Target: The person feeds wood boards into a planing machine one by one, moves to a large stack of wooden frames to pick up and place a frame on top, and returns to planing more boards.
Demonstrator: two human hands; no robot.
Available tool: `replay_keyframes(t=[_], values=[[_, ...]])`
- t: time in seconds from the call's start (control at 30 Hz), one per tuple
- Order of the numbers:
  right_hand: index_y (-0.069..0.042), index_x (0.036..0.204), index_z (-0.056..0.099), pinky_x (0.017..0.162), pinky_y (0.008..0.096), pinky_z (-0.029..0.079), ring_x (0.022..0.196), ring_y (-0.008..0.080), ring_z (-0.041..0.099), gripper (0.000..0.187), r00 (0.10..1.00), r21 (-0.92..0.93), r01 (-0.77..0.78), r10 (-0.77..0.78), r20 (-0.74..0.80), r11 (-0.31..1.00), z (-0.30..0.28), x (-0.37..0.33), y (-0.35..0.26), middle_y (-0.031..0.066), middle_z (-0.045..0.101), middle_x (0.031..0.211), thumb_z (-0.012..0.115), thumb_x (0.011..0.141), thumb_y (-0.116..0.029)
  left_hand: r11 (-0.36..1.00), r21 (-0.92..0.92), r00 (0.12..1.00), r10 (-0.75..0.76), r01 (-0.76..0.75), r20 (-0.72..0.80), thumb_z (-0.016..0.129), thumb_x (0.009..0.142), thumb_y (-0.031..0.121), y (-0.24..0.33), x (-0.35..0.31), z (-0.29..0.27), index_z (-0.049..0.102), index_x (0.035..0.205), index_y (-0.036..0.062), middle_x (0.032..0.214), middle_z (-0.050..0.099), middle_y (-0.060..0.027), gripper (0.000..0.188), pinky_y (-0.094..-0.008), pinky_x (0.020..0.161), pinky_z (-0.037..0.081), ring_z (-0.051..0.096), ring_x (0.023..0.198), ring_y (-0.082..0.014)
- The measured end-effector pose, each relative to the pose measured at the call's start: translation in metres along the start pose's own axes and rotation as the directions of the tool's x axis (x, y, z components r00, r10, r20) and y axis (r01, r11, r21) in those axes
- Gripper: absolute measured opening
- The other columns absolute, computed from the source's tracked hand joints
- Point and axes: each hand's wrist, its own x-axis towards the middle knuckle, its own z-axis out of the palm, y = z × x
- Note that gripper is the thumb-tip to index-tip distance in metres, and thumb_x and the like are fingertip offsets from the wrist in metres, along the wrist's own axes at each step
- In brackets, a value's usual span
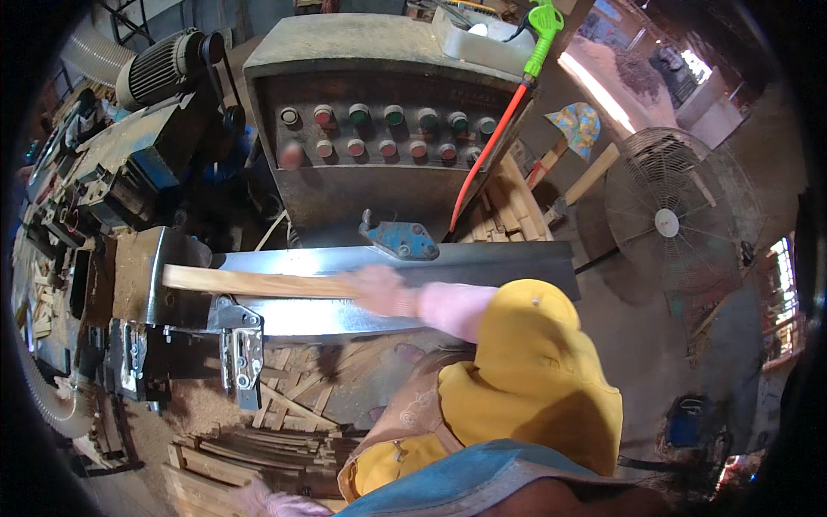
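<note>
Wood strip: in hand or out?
In hand, apparently: the right hand covers the right end of the wood strip over the metal bed. Blur hides the exact grip.

Woodwkg shop: ctrl panel (383,131), wood strips (267,452)

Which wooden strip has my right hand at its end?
The long pale strip along the metal bed; your right hand is at its end, while the stacked strips lie near your left hand.

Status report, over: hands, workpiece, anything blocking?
Right hand on wooden strip. Left hand near stacked slats. Strip runs along metal bed. Blue bracket alongside, apart from it.
</note>
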Motion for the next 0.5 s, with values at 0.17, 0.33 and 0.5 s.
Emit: replay_keyframes(t=[0.17, 0.33, 0.5], values=[[-0.015, 0.139, 0.057, 0.09, 0.0515, 0.053, 0.107, 0.0362, 0.066, 0.055, 0.935, -0.223, -0.258, 0.3, 0.187, 0.94, -0.081, -0.154, 0.068, 0.0132, 0.07, 0.116, 0.068, 0.09, -0.035, 0.999, -0.047, 1.0, -0.017, 0.017, 0.007, 0.072, 0.093, 0.038, 0.002, 0.022, 0.024, 0.055, 0.139, 0.001, 0.133, 0.064, -0.0205, 0.062, -0.0474, 0.092, 0.054, 0.065, 0.112, -0.0326], [-0.013, 0.139, 0.058, 0.088, 0.0509, 0.053, 0.105, 0.0369, 0.065, 0.057, 0.98, -0.121, -0.177, 0.186, 0.074, 0.977, -0.064, -0.14, 0.069, 0.0153, 0.068, 0.12, 0.068, 0.088, -0.036, 0.975, -0.2, 0.995, 0.098, -0.093, 0.016, 0.068, 0.095, 0.037, 0.006, 0.049, 0.034, 0.06, 0.135, 0.0001, 0.131, 0.065, -0.0181, 0.055, -0.0452, 0.094, 0.053, 0.065, 0.113, -0.0303], [-0.012, 0.12, 0.068, 0.083, 0.0514, 0.051, 0.093, 0.0358, 0.066, 0.04, 0.885, -0.047, 0.275, -0.271, -0.379, 0.96, 0.016, 0.011, 0.024, 0.0139, 0.07, 0.101, 0.071, 0.085, -0.03, 0.748, -0.661, 0.982, 0.165, -0.063, 0.092, 0.063, 0.098, 0.037, -0.048, 0.062, 0.052, 0.064, 0.131, -0.0009, 0.129, 0.067, -0.0156, 0.05, -0.043, 0.096, 0.053, 0.065, 0.114, -0.0279]])
